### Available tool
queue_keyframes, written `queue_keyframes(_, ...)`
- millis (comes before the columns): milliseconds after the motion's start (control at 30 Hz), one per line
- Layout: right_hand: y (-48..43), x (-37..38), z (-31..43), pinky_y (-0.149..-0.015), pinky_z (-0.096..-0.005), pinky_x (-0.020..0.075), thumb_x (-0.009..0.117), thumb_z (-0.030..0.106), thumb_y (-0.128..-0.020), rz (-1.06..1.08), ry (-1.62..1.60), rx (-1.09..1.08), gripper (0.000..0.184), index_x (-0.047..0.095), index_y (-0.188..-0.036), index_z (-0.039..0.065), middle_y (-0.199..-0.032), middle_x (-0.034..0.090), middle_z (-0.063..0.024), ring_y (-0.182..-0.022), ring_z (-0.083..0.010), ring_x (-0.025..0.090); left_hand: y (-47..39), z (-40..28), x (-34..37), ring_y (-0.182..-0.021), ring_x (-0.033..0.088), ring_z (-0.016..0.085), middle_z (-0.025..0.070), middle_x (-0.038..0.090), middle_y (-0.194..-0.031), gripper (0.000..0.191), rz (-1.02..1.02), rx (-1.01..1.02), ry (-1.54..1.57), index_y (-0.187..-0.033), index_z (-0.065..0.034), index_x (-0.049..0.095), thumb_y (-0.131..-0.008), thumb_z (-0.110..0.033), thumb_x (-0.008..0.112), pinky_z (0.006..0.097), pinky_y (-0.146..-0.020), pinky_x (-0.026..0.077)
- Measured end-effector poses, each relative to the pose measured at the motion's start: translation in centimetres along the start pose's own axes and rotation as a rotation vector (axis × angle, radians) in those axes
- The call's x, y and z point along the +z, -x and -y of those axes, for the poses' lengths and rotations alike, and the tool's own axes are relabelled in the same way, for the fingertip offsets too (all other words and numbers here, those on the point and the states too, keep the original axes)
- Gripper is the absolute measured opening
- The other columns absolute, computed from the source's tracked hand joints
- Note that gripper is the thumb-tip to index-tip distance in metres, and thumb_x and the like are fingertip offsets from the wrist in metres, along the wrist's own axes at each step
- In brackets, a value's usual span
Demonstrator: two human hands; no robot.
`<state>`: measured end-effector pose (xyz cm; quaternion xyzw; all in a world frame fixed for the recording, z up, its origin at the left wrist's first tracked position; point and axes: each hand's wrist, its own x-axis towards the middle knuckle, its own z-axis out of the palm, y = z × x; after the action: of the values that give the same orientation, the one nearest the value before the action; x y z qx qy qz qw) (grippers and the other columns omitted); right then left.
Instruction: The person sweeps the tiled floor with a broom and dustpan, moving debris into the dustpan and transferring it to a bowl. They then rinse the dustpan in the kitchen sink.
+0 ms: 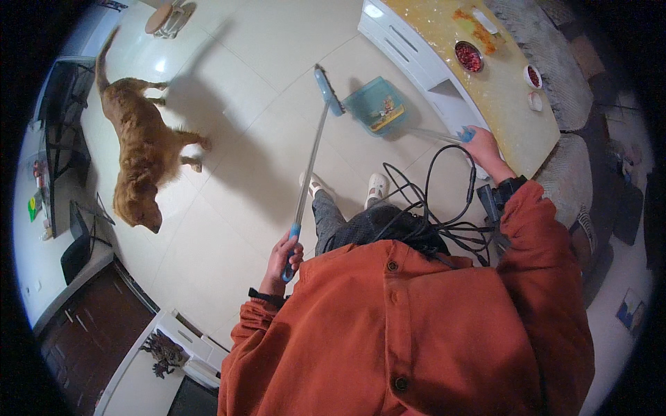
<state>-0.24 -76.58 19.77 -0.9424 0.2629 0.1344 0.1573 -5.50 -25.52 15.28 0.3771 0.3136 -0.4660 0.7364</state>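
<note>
My left hand point(284, 257) grips the blue handle end of a long-handled broom point(310, 169). Its blue head point(329, 92) with dark bristles reaches the pale floor tiles, close to the left rim of a dustpan point(375, 107). The dustpan is translucent teal with a cartoon picture in its tray. From it a clear-looking handle point(432, 135) runs right, and my right hand point(481, 148) is closed around its blue end beside the table edge. Whether any sweepings lie in the pan cannot be made out.
A brown dog point(140, 140) stands at the left. To the right is a yellow-topped table point(515, 125) with a bowl of red pieces point(469, 56) and small cups. Black cables point(442, 208) hang looped at my waist. A round stool point(164, 21) stands far left; a sofa point(564, 171) borders the table.
</note>
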Motion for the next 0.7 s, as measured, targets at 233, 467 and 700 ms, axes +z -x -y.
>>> queue_keyframes(233,-3.0,1.0,2.3,-0.074,-0.0393,0.046,0.056,0.016,-0.062,0.095,-0.175,0.09,0.033,0.059,-0.092,0.002,-0.087,0.061,-0.0186,-0.085,-0.0332,0.058,-6.0,-3.3,6.3,-0.044,0.038,0.007,-0.001,0.043,-0.064,0.038,-0.006,0.01,-0.372,-0.124,-0.0126,0.04,-0.088,-0.022,0.047,0.0211,-0.039,0.034)
queue_keyframes(467,-3.0,2.6,6.0,-0.074,-0.0408,0.0454,0.055,0.017,-0.069,-0.038,-0.114,-0.017,0.026,0.06,-0.093,0.008,-0.091,0.06,-0.0173,-0.086,-0.0346,0.057,-4.6,-4.1,10.0,-0.042,0.035,0.005,-0.0029,0.041,-0.061,0.038,-0.02,-0.007,-0.785,-0.124,-0.0099,0.04,-0.088,-0.019,0.047,0.0192,-0.036,0.029)
queue_keyframes(700,-1.8,1.7,6.8,-0.072,-0.041,0.0457,0.057,0.018,-0.068,0.042,-0.094,-0.038,0.028,0.059,-0.094,0.009,-0.091,0.06,-0.016,-0.085,-0.0332,0.057,0.9,-6.1,8.7,-0.045,0.035,0.006,-0.0008,0.041,-0.064,0.037,-0.153,-0.13,-0.227,-0.123,-0.0123,0.038,-0.088,-0.018,0.046,0.019,-0.037,0.029)
